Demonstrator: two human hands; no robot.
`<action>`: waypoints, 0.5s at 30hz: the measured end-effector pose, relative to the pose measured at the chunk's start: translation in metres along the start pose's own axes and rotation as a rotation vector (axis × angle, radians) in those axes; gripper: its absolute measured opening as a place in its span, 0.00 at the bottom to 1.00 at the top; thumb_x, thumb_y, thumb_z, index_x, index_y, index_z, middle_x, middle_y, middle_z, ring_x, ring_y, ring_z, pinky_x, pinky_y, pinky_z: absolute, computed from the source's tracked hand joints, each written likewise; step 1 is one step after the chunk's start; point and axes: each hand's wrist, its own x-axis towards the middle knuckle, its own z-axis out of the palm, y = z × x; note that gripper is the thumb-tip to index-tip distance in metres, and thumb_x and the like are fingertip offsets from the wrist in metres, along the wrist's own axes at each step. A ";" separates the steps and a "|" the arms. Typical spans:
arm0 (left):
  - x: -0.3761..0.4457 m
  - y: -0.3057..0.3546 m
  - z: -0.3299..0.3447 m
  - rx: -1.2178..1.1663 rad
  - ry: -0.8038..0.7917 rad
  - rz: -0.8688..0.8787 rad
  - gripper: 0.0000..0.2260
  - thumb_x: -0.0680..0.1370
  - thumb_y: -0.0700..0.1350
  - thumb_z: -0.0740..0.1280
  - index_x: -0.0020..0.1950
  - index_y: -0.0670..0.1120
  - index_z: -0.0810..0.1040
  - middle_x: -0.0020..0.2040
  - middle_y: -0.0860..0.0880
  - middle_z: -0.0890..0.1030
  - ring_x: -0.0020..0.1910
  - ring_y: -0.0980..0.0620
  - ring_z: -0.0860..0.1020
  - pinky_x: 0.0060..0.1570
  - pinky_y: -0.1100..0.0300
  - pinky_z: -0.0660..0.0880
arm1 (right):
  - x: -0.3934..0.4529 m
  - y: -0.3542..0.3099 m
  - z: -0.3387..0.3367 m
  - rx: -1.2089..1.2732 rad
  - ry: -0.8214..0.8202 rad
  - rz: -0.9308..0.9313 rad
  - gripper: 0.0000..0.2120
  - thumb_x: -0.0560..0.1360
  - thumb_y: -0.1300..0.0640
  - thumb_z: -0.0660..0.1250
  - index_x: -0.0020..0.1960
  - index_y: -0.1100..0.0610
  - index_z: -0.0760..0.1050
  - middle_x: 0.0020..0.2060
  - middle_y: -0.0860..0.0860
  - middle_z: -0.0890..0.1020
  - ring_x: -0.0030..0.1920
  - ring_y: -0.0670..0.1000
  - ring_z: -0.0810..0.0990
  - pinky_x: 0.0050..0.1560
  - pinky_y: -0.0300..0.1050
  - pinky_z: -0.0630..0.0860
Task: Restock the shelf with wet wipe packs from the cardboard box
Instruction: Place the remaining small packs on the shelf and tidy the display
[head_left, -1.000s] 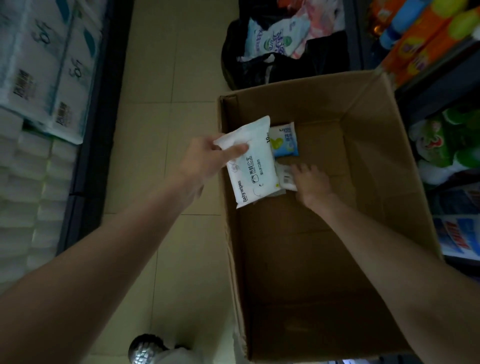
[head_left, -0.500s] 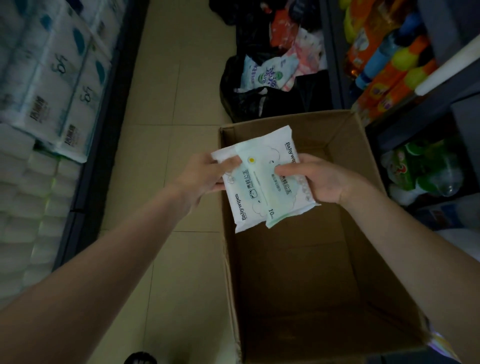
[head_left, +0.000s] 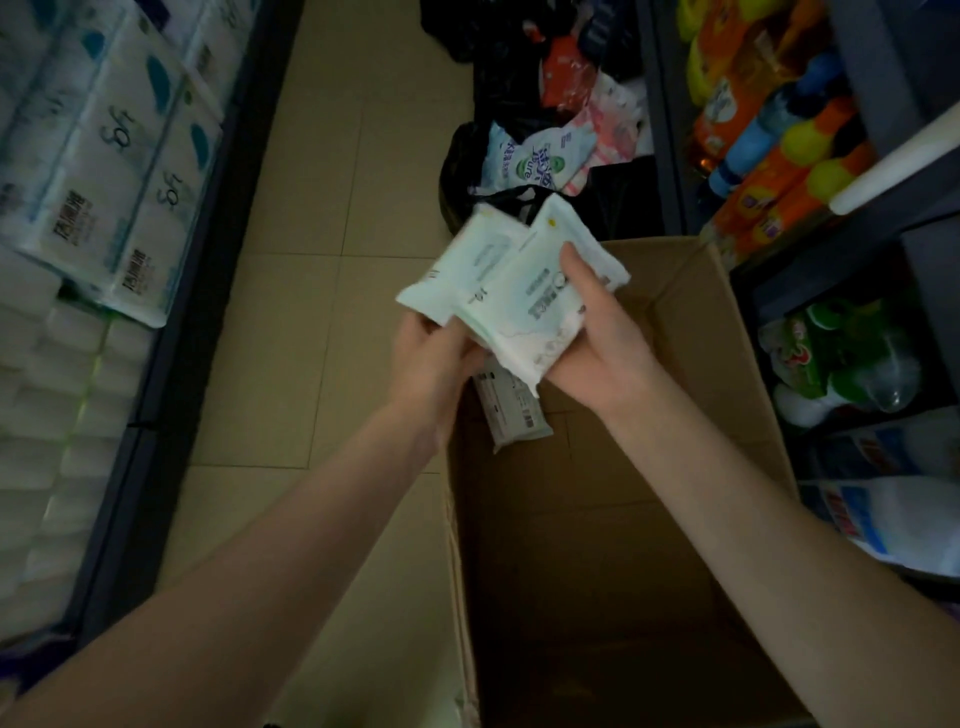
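Near edge of cardboard box (head_left: 717, 332): interior looks nearly empty. Above its far-left corner, left hand (head_left: 431, 358) and right hand (head_left: 597, 338) each pinch wet wipe packs (head_left: 514, 291), long axis pointing far-right. Shelf position: cannot tell.

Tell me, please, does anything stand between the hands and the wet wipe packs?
No. The left hand and the right hand both already grip the wet wipe packs, above the far left corner of the cardboard box. Nothing lies between skin and packs. Which shelf they go to cannot be told.
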 end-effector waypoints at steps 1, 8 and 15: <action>-0.003 -0.002 0.000 0.087 -0.072 -0.018 0.18 0.76 0.34 0.64 0.65 0.44 0.70 0.56 0.48 0.80 0.55 0.51 0.80 0.49 0.60 0.80 | 0.004 0.000 0.006 0.016 0.010 -0.020 0.13 0.78 0.49 0.59 0.57 0.55 0.75 0.53 0.55 0.81 0.53 0.55 0.80 0.53 0.55 0.77; 0.015 0.031 -0.054 0.192 -0.435 -0.305 0.32 0.63 0.57 0.73 0.64 0.48 0.73 0.57 0.46 0.82 0.55 0.47 0.81 0.51 0.54 0.79 | 0.008 -0.003 0.003 -0.490 -0.011 -0.177 0.17 0.75 0.59 0.65 0.62 0.49 0.68 0.49 0.51 0.81 0.46 0.52 0.82 0.44 0.49 0.82; 0.021 0.012 -0.050 0.513 -0.154 -0.171 0.13 0.72 0.43 0.70 0.56 0.47 0.75 0.49 0.49 0.83 0.47 0.51 0.82 0.53 0.51 0.77 | 0.040 0.038 -0.039 -0.754 0.324 -0.149 0.20 0.81 0.49 0.53 0.69 0.57 0.66 0.60 0.56 0.76 0.56 0.52 0.77 0.53 0.45 0.74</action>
